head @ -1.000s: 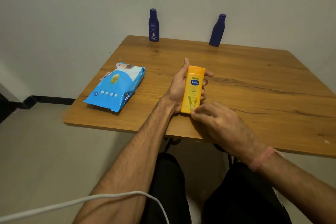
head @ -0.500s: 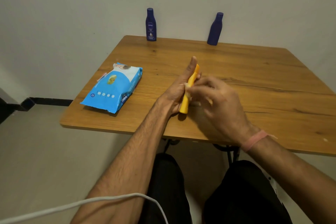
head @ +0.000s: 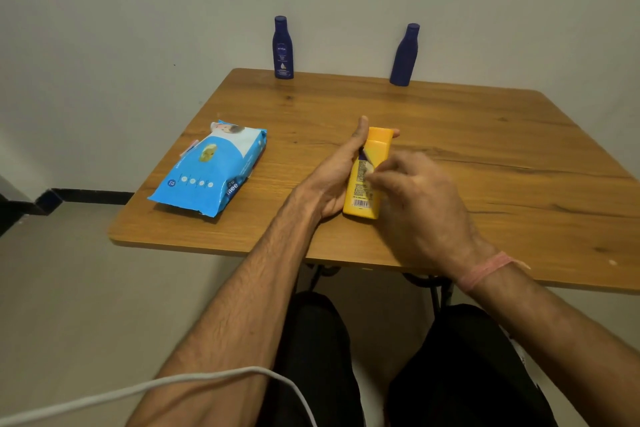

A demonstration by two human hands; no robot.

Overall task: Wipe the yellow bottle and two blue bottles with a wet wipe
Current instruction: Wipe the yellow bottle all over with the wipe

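Observation:
The yellow bottle stands tilted on the wooden table near its front edge, back label and barcode facing me. My left hand grips its left side, thumb along the cap. My right hand holds its right side, fingertips on the label. No wipe shows in either hand. Two dark blue bottles stand upright at the table's far edge by the wall: one with a white label on the left, one plain on the right.
A blue pack of wet wipes lies shut on the table's left part, near the left edge. A grey cable crosses my left forearm. My legs in dark trousers sit below the table's front edge.
The yellow bottle has been turned about its long axis between both hands: front label first, then edge-on, now the back label faces me. My right hand moved from its base up to its side.

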